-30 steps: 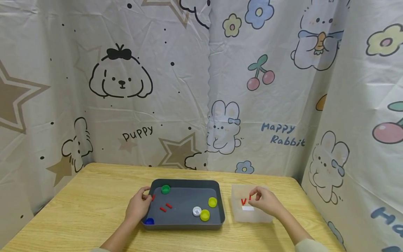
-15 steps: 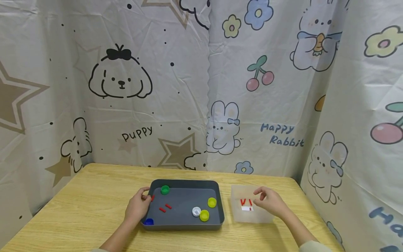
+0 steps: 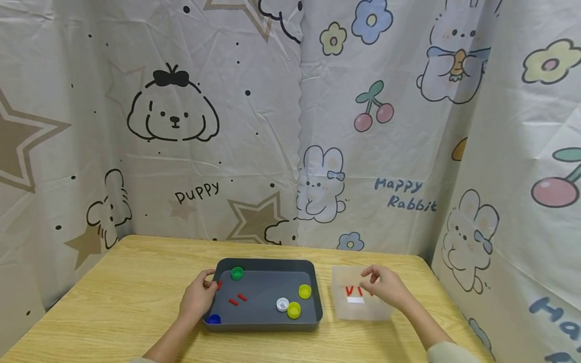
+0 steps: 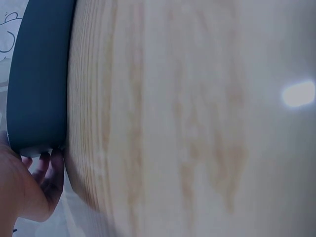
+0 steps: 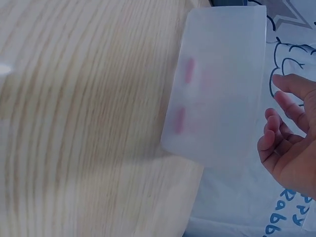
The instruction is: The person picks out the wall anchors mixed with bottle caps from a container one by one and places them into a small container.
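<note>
My left hand point(image 3: 197, 297) grips the left wall of a dark grey tray point(image 3: 263, 326), thumb at the rim. In the left wrist view its fingers lie against the tray's end wall. Two red sticks point(image 3: 233, 302) lie mid-left in the tray, and another red stick point(image 3: 220, 285) is by the thumb. My right hand point(image 3: 388, 288) hovers over a translucent box point(image 3: 340, 313), thumb and forefinger apart with nothing between them in the right wrist view point(image 5: 291, 133). Inside the box, several red sticks point(image 3: 360, 291) show, one partly hidden by the hand. A white label point(image 3: 355, 300) shows nearer me.
In the tray are a green cap point(image 3: 237, 274), a blue cap point(image 3: 214, 319), a white cap point(image 3: 282, 304) and two yellow caps point(image 3: 293, 310). The wooden table point(image 3: 131, 282) ends at a patterned curtain point(image 3: 254, 151) behind and at the right.
A second ago my right fingers pinched a red stick over the box; they have since let go of it. The red bit over the white label no longer shows. My left hand stays on the tray.
</note>
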{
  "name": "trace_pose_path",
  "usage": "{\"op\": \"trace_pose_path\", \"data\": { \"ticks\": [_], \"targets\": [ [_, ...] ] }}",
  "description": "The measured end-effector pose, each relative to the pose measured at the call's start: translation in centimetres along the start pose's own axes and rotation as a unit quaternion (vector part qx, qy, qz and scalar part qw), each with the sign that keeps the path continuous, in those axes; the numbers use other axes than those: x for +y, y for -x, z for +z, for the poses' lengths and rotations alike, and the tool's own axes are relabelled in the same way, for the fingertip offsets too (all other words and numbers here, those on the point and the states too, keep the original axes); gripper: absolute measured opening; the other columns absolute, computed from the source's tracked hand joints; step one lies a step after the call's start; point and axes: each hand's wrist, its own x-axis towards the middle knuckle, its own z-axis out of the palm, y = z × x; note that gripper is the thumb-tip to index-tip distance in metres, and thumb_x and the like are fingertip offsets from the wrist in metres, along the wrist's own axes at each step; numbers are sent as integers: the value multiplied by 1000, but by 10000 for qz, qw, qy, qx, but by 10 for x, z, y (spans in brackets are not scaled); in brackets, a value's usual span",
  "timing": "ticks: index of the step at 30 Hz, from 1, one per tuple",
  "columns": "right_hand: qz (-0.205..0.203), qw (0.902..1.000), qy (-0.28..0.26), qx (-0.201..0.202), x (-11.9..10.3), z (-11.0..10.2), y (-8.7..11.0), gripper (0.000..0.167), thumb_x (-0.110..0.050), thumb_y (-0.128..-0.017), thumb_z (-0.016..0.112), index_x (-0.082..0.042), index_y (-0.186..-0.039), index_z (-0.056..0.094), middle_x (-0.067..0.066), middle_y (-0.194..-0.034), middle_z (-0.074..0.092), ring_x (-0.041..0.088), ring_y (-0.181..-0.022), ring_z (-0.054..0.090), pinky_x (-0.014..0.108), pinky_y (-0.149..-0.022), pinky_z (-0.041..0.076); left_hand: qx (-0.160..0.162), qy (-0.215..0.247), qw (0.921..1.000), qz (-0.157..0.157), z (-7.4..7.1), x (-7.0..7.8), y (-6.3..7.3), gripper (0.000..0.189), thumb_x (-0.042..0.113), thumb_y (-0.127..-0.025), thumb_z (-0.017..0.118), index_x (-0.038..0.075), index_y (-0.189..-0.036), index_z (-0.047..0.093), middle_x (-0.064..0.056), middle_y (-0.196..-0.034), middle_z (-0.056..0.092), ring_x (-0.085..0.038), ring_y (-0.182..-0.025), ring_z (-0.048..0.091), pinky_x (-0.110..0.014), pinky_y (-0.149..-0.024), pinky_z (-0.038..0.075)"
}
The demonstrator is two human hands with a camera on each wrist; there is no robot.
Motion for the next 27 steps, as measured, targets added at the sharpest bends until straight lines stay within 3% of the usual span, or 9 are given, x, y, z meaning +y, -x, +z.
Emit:
{"op": "trace_pose_path", "data": {
  "ticks": [7,14,27],
  "targets": [
    [-227,9997,-101,-29,-16,5,-6,21,-16,-80,70,-5,-98,64,4,-78,52,14,-57,46,27,-51,40,7,-23,10000,-24,1,-1,-1,40,17,-89,52,5,-128,52,-12,-94,65,-20,-77,60,-29,-58,40],
    [-409,9991,-28,-85,-31,11,-13,22,-17,-81,70,-6,-98,64,4,-79,53,14,-62,44,28,-53,37,52,-44,10000,-43,1,-1,0,40,16,-89,53,6,-127,52,-11,-94,66,-21,-78,61,-29,-60,41],
    [-683,9970,-257,-273,-59,33,-25,19,-17,-80,70,-8,-96,65,4,-77,53,14,-58,45,26,-48,38,96,25,9999,-25,1,-1,0,40,17,-88,53,7,-127,54,-10,-91,65,-20,-76,59,-29,-59,39]
  ]
}}
